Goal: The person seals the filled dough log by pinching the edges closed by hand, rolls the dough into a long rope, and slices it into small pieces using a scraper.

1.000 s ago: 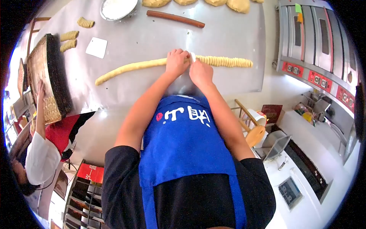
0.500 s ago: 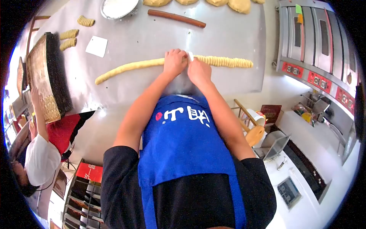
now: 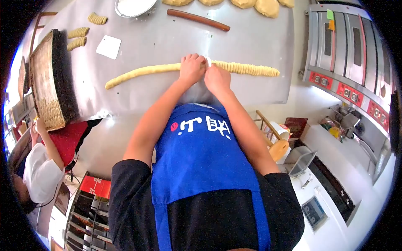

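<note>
A long dough rope (image 3: 142,74) lies across the metal table, smooth on the left and closely notched on the right. My left hand (image 3: 192,68) rests on the rope near its middle, fingers bent over the dough. Just right of it, my right hand (image 3: 217,77) is closed on a white scraper (image 3: 208,62), which stands on edge across the dough between the two hands. The scraper's lower part is hidden by my fingers. Farther off on the table lies a brown rolling pin (image 3: 198,20). To the left is a flat white card-like scraper (image 3: 109,47).
Short ridged dough pieces (image 3: 78,32) lie by a dark-edged tray (image 3: 48,83) at the left. A bowl of white powder (image 3: 135,6) and dough lumps (image 3: 266,7) sit at the far edge. A co-worker (image 3: 42,167) is at the left, ovens (image 3: 347,50) at the right.
My hands and the scraper have shifted slightly left along the rope, and the notched stretch reaches a little farther left. The co-worker's hands have drawn back from the tray.
</note>
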Demonstrator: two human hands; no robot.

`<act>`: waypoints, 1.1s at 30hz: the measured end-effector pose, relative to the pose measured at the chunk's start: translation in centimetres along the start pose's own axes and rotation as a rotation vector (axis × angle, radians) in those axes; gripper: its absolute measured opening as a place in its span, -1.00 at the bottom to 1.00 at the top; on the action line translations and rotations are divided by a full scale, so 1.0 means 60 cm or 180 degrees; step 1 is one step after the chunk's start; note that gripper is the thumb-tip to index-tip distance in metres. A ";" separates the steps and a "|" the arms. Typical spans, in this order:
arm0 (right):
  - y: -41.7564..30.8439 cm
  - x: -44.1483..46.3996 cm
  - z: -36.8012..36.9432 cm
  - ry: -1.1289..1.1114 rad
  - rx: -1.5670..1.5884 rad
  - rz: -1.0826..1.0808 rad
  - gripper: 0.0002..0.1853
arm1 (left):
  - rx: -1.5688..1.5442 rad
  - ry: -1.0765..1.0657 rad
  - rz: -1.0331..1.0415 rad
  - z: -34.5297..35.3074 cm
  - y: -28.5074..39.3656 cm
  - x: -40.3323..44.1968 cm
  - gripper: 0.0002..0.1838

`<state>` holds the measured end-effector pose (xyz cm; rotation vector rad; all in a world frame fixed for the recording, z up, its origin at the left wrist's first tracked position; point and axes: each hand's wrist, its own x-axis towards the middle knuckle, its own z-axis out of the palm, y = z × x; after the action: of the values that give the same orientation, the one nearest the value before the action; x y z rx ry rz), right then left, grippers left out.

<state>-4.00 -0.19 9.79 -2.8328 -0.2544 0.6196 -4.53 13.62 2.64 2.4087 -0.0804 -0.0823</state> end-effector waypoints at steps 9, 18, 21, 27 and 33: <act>0.012 -0.011 -0.003 0.0479 0.0582 0.0207 -0.66 | 0.0033 0.0002 0.0028 -0.019 -0.017 -0.003 -0.80; -0.047 0.012 0.027 0.0289 0.0032 0.0207 -0.78 | 0.0140 -0.0011 0.0171 -0.015 -0.031 -0.006 -0.76; -0.039 0.009 0.023 0.0349 0.0195 0.0410 -0.75 | -0.0474 0.0230 0.0075 -0.013 -0.034 -0.006 -0.73; -0.035 -0.019 -0.008 0.0296 0.0189 0.0183 -0.67 | 0.0073 -0.0034 0.0169 -0.030 -0.038 -0.014 -0.73; -0.065 0.008 0.037 0.0208 0.0026 0.0138 -0.72 | 0.0127 -0.0098 0.0141 -0.026 -0.044 -0.014 -0.76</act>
<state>-4.99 4.08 8.69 -2.8514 -0.1791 0.5343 -5.14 16.69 2.04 2.4445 -0.1507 -0.0981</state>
